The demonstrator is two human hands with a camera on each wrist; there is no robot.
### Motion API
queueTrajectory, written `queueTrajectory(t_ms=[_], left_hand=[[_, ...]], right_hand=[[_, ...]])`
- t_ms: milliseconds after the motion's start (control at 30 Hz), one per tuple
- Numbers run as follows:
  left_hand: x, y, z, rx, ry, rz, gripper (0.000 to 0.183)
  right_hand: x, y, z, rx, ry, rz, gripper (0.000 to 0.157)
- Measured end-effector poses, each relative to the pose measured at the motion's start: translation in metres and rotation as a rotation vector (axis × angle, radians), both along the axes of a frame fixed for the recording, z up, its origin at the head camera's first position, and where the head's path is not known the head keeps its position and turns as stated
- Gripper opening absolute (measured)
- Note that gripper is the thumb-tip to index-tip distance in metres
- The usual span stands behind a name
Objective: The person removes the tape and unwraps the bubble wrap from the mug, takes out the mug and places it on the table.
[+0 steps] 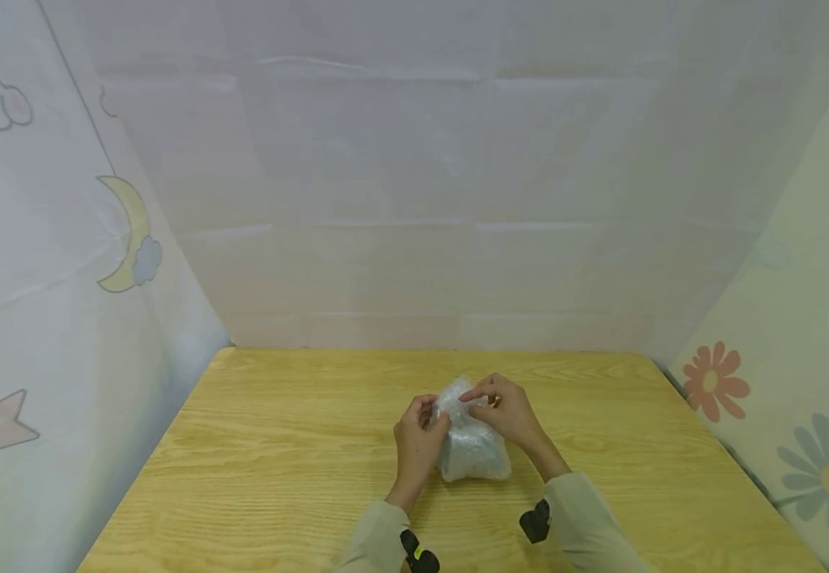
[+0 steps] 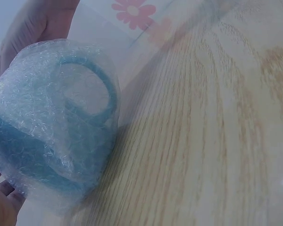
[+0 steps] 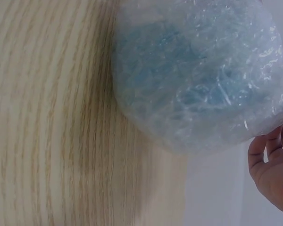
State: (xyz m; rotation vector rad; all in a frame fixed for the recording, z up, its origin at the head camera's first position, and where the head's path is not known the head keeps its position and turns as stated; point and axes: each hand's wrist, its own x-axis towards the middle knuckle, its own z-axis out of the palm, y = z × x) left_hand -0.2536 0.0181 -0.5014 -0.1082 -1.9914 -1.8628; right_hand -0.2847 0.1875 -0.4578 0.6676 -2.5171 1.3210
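Observation:
A bundle of clear bubble wrap (image 1: 475, 458) stands on the wooden table, its loose top gathered upward. Through the plastic in the left wrist view shows a blue mug (image 2: 87, 129) with a rounded handle. My left hand (image 1: 417, 442) grips the gathered top from the left, thumb at the front and fingers curled behind. From the right, my right hand (image 1: 511, 410) pinches the same upper part between thumb and forefinger. The right wrist view shows the crinkled wrap (image 3: 198, 75) close up, with blue showing through it.
The pale wooden table (image 1: 278, 454) reaches back to a light wall covering (image 1: 400, 199). Patterned side walls flank it, with a moon (image 1: 131, 239) on the left and flowers (image 1: 717, 382) on the right. A dark wrist device (image 1: 535, 521) sits by the right sleeve.

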Motion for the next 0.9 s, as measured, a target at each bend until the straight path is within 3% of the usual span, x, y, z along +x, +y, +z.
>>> queueTrajectory(t_ms=[367, 733, 900], left_hand=[[-0.003, 0.0, -0.005, -0.012, 0.014, 0.004, 0.023], [-0.004, 0.0, -0.004, -0.016, 0.01, 0.009, 0.023], [-0.002, 0.0, -0.002, -0.002, -0.001, -0.006, 0.023]], right_hand=[[-0.006, 0.003, -0.001, -0.035, 0.032, 0.144, 0.009], [-0.011, 0.003, 0.0, 0.032, 0.04, 0.125, 0.009], [-0.011, 0.001, 0.001, 0.015, 0.044, 0.105, 0.007]])
